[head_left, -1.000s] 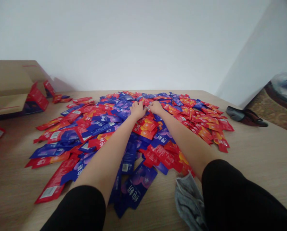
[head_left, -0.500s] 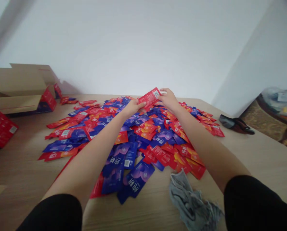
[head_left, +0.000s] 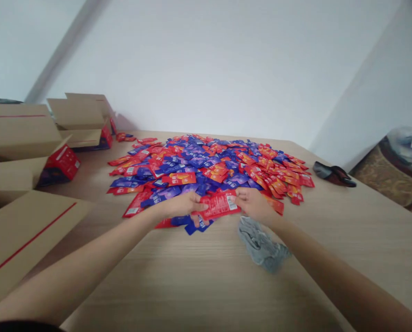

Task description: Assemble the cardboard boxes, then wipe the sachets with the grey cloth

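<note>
Between my two hands is a red pouch (head_left: 220,205), its printed side with a white barcode label facing me. My left hand (head_left: 185,204) pinches its left end, with the thumb on top. My right hand (head_left: 252,203) is closed on the right end, beside the barcode. Both hands are over the near edge of a wide heap of flat red and blue pouches (head_left: 206,161). Part of the heap is hidden behind my hands and the held pouch.
Open cardboard boxes (head_left: 26,138) with red and purple ends stand on the left. A crumpled grey cloth (head_left: 261,244) lies on the wooden table (head_left: 178,286) near my right forearm. Toward the right edge rests a dark object (head_left: 333,174). A patterned chair (head_left: 385,170) stands beyond.
Both hands have drawn the red pouch back from above the heap toward me, lower in view. The view has shifted left, bringing more of the boxes in. My right fingers have closed on the pouch's end.
</note>
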Action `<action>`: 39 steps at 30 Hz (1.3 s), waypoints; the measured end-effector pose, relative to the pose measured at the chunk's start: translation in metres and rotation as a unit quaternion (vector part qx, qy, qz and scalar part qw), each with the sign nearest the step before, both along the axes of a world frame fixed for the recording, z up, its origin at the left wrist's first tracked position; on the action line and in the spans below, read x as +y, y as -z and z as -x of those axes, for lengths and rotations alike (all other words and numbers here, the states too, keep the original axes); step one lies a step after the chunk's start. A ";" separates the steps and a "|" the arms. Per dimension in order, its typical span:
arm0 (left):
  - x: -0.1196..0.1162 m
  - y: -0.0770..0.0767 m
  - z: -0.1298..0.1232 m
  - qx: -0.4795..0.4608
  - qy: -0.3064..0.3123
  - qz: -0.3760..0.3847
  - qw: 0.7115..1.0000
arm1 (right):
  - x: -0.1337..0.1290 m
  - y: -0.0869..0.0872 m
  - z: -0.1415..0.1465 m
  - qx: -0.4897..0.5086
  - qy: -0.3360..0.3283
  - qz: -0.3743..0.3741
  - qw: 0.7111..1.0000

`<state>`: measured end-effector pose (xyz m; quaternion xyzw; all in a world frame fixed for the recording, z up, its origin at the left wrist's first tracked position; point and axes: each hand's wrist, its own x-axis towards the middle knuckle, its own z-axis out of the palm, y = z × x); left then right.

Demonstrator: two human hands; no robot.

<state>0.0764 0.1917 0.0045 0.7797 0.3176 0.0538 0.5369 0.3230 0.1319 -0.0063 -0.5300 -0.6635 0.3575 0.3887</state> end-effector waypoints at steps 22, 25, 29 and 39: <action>-0.186 0.066 0.018 0.224 -0.010 -0.531 0.817 | -0.173 0.059 0.053 -0.332 -0.156 -0.146 0.919; -0.175 0.085 0.022 0.172 0.025 -0.542 0.822 | -0.155 0.048 0.035 -0.296 -0.125 -0.184 0.929; -0.163 0.090 0.020 0.163 0.040 -0.536 0.828 | -0.117 0.047 -0.001 -0.319 0.036 -0.248 0.914; -0.173 0.057 0.028 0.217 -0.053 -0.520 0.824 | -0.095 0.095 -0.022 -0.381 0.109 -0.140 0.907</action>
